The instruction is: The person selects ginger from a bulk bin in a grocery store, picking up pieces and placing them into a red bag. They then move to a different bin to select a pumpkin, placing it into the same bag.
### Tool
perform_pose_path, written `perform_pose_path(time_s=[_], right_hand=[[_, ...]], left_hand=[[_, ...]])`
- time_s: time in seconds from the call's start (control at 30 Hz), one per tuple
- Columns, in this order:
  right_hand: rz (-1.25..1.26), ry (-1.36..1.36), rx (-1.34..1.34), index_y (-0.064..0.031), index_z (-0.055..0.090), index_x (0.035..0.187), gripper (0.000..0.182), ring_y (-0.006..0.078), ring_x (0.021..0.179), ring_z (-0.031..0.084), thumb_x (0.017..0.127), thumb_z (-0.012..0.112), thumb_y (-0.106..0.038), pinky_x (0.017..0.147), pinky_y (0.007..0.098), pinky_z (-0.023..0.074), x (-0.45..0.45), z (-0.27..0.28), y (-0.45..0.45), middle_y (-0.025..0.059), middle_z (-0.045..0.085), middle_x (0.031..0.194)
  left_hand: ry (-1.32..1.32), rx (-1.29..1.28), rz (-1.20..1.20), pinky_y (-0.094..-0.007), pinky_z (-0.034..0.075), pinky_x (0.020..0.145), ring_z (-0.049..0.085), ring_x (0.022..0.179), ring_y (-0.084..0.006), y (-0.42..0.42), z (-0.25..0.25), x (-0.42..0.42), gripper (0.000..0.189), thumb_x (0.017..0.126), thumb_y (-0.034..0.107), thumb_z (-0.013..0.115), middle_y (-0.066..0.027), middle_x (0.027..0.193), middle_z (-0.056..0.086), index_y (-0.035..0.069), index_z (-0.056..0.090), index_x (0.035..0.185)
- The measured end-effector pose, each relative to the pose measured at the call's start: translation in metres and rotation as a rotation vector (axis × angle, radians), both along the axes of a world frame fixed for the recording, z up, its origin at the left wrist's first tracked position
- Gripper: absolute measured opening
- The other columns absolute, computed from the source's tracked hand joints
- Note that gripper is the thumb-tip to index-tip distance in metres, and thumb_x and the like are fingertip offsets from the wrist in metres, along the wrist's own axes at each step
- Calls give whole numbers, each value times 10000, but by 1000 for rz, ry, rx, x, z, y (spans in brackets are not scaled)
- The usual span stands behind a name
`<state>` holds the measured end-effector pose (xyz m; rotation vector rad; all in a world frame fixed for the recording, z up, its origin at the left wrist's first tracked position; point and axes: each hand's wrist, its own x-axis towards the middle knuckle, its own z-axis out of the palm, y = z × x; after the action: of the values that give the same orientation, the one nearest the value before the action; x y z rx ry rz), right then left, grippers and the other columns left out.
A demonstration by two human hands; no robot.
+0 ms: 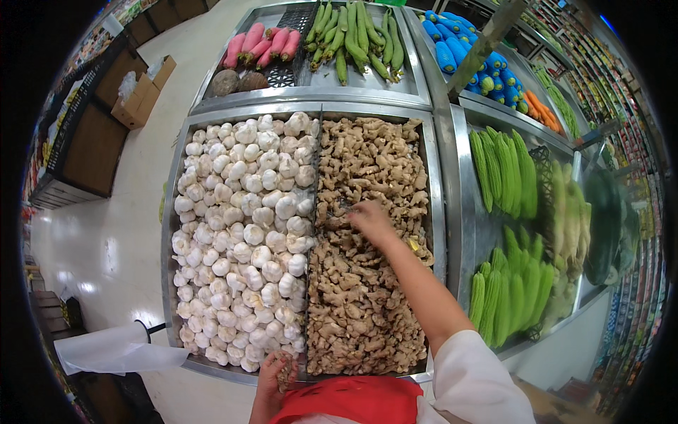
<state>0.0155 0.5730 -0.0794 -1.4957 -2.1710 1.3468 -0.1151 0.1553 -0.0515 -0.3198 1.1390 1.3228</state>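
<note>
My right hand [369, 221] reaches into the middle of the ginger roots [365, 312], its fingertips down among the pieces. It is blurred, and whether it grips a piece cannot be seen. Close to my body, at the front edge of the metal display bin [440, 212], my left hand [271, 375] is closed around a few small brown pieces that look like ginger [284, 372]. White garlic bulbs [238, 228] fill the left half of the bin. A thin dark divider [317, 175] stands between garlic and ginger.
A roll of clear plastic bags [106, 350] juts out at the front left corner. Behind lie pink-red radishes [262, 45] and long green gourds [355, 34]. Right of a metal rail are bitter melons [503, 175], ridged gourds [508, 297] and a metal post [484, 50]. Cardboard boxes [140, 98] stand on the floor.
</note>
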Motion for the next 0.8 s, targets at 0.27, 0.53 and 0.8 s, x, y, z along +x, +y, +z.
perform_pose_path(time_s=[0.27,0.53,0.8], right_hand=[[62,-628,-14,-154,402,1439,674,463,1405,196,874,600,-464,1082,607,298,-16,2,-20,156,219,1553],[483,-400,254,-122,447,1379,614,441,1391,250,804,650,-192,1036,608,349,-23,26,-120,177,187,1553],[91,-348,171,-115,545,1320,475,352,1303,380,920,549,-370,1076,513,338,67,-18,15,151,460,1386]], left_hand=[[-22,2,-77,-260,422,409,552,522,-187,12,-4,4,184,881,177,636,-133,785,619,68,542,995],[9,-20,-116,-252,436,465,546,547,-178,33,13,10,187,887,179,640,-128,774,618,56,545,992],[-17,-39,-139,-259,428,461,544,544,-180,30,24,11,175,885,165,641,-129,777,624,57,554,992]])
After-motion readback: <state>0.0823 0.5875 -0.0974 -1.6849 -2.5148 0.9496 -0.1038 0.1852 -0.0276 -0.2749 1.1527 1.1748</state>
